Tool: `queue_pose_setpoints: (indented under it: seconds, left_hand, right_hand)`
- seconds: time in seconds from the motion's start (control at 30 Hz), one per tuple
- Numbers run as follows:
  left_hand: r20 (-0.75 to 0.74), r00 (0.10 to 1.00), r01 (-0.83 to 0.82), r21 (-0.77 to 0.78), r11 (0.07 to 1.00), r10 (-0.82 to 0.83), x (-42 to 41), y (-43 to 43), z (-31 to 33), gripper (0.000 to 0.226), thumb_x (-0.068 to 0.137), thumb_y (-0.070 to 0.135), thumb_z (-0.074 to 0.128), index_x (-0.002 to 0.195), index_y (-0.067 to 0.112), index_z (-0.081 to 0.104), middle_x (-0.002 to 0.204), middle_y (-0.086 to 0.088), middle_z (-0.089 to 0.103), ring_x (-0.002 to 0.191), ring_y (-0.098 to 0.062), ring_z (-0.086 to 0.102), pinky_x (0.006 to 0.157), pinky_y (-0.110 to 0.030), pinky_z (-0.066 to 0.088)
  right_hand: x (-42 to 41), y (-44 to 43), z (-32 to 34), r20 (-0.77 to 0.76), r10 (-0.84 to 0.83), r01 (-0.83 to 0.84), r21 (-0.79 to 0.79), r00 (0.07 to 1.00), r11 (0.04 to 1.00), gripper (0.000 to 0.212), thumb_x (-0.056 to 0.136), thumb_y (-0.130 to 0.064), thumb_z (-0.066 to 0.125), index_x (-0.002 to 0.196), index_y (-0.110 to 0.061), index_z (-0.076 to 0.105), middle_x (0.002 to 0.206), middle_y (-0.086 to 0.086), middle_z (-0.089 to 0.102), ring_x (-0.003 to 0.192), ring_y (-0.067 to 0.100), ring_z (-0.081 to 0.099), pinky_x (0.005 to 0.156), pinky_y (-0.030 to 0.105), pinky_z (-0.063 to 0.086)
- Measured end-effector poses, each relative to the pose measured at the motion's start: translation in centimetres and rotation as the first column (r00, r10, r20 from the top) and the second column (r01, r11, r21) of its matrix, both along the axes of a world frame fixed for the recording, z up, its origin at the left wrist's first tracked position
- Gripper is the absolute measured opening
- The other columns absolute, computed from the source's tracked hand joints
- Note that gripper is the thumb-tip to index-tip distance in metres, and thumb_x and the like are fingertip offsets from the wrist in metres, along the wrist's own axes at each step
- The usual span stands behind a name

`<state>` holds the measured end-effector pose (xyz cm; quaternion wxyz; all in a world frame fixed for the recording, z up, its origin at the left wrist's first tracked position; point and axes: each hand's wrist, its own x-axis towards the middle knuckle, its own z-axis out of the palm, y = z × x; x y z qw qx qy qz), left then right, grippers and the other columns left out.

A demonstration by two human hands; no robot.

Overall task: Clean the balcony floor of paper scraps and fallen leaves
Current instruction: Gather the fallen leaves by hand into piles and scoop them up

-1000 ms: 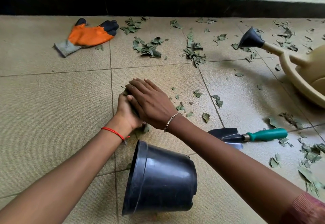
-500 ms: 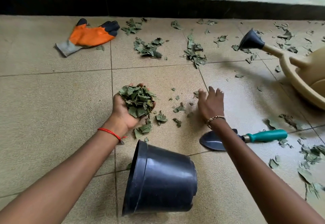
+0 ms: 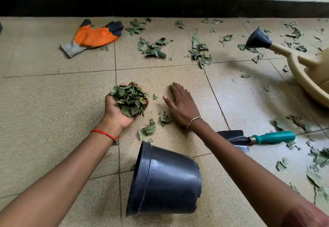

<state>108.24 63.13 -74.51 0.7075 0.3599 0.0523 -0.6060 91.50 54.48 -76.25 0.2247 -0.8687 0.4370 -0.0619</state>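
Your left hand [image 3: 117, 116], cupped palm-up, holds a handful of leaves [image 3: 130, 100]; your right hand [image 3: 183, 109], at its 3 o'clock, lies flat, fingers straight, on the floor [image 3: 53, 102]. Loose leaves [image 3: 148, 130] lie between the hands, the black pot [image 3: 167, 182] on its side at 6 o'clock, scattered leaves [image 3: 153, 48] at 12 o'clock.

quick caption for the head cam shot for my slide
Left hand cups a heap of leaves, right hand flat beside loose leaves on the floor, black pot tipped on its side nearby
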Motion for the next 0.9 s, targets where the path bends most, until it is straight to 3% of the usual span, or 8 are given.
queue_pose_setpoints:
  seconds: [0.07, 0.17, 0.23, 0.37, 0.5, 0.63, 0.73, 0.9]
  left_hand:
    - [0.002, 1.0, -0.004, -0.017, 1.0, 0.004, 0.1, 0.2, 0.2, 0.025, 0.072, 0.026, 0.044, 0.07, 0.016, 0.067, 0.075, -0.005, 0.068, 0.061, -0.02, 0.068, 0.057, -0.035, 0.058]
    - [0.012, 1.0, -0.003, -0.027, 1.0, 0.003, 0.3, 0.4, 0.3, 0.024, 0.067, 0.026, 0.044, 0.071, 0.017, 0.066, 0.074, -0.005, 0.068, 0.061, -0.02, 0.068, 0.058, -0.035, 0.058]
    - [0.014, 1.0, -0.011, -0.032, 0.999, 0.012, 0.6, 0.6, 0.3, 0.025, 0.067, 0.026, 0.044, 0.072, 0.017, 0.066, 0.075, -0.004, 0.068, 0.062, -0.019, 0.068, 0.059, -0.036, 0.058]
    - [0.002, 0.999, -0.037, -0.05, 0.998, 0.037, 1.1, 0.8, 0.1, 0.028, 0.069, 0.027, 0.044, 0.064, 0.017, 0.069, 0.076, -0.003, 0.068, 0.063, -0.019, 0.068, 0.061, -0.037, 0.058]
    - [0.013, 1.0, -0.02, -0.058, 0.998, 0.021, 1.5, 1.0, -0.2, 0.023, 0.072, 0.028, 0.044, 0.074, 0.019, 0.065, 0.08, -0.003, 0.068, 0.065, -0.019, 0.068, 0.067, -0.033, 0.057]
    - [-0.013, 0.999, -0.044, -0.028, 0.999, 0.044, 1.5, 1.2, -0.3, 0.026, 0.071, 0.028, 0.045, 0.069, 0.016, 0.069, 0.085, -0.003, 0.066, 0.073, -0.019, 0.066, 0.067, -0.04, 0.057]
    - [-0.002, 0.999, -0.041, -0.012, 0.999, 0.041, 1.4, 1.4, -0.4, 0.028, 0.07, 0.027, 0.045, 0.064, 0.016, 0.071, 0.084, -0.002, 0.067, 0.072, -0.019, 0.066, 0.069, -0.037, 0.057]
    - [0.005, 0.999, -0.047, -0.019, 0.999, 0.047, 1.7, 1.3, -0.6, 0.023, 0.071, 0.027, 0.044, 0.077, 0.019, 0.064, 0.083, -0.002, 0.068, 0.069, -0.019, 0.068, 0.07, -0.031, 0.056]
  right_hand:
    - [0.1, 0.5, 0.8, 0.087, 0.138, -0.146, 0.092, 0.987, 0.985, 0.068, 0.093, -0.054, 0.025, 0.149, -0.017, 0.016, 0.156, 0.001, 0.011, 0.144, 0.013, 0.007, 0.115, 0.027, 0.001]
    - [-0.4, 1.6, 1.8, 0.194, 0.283, -0.32, 0.2, 0.939, 0.926, 0.084, 0.08, -0.067, 0.037, 0.148, -0.023, 0.014, 0.155, -0.003, 0.012, 0.14, 0.009, 0.011, 0.113, 0.027, 0.005]
    - [-0.7, 2.3, 1.4, 0.103, 0.414, -0.421, 0.063, 0.905, 0.905, 0.108, 0.065, -0.088, 0.03, 0.149, -0.024, 0.004, 0.152, -0.009, 0.0, 0.137, 0.004, 0.003, 0.113, 0.029, -0.004]
    - [-0.1, 2.8, -0.1, -0.123, 0.484, -0.499, -0.164, 0.866, 0.851, 0.122, 0.054, -0.093, 0.005, 0.148, -0.015, -0.003, 0.152, -0.002, -0.009, 0.141, 0.011, -0.006, 0.116, 0.042, -0.01]
    - [1.1, 3.6, -1.1, -0.258, 0.488, -0.549, -0.291, 0.834, 0.784, 0.115, 0.061, -0.088, -0.01, 0.147, -0.011, -0.004, 0.153, 0.007, -0.004, 0.142, 0.02, -0.001, 0.113, 0.048, -0.007]
    - [1.5, 3.5, -0.6, -0.19, 0.311, -0.356, -0.287, 0.931, 0.889, 0.099, 0.068, -0.082, -0.003, 0.144, -0.02, -0.01, 0.153, 0.001, -0.012, 0.14, 0.015, -0.014, 0.111, 0.047, -0.016]
    - [1.4, 3.0, -0.2, -0.119, 0.197, -0.222, -0.262, 0.973, 0.939, 0.09, 0.078, -0.075, 0.004, 0.149, -0.02, 0.002, 0.157, 0.002, -0.003, 0.139, 0.01, -0.013, 0.112, 0.045, -0.014]
    - [2.1, 4.0, -0.1, -0.203, 0.369, -0.415, -0.287, 0.907, 0.863, 0.074, 0.086, -0.068, 0.006, 0.146, -0.026, 0.003, 0.155, -0.001, 0.006, 0.138, 0.009, -0.006, 0.112, 0.045, -0.016]
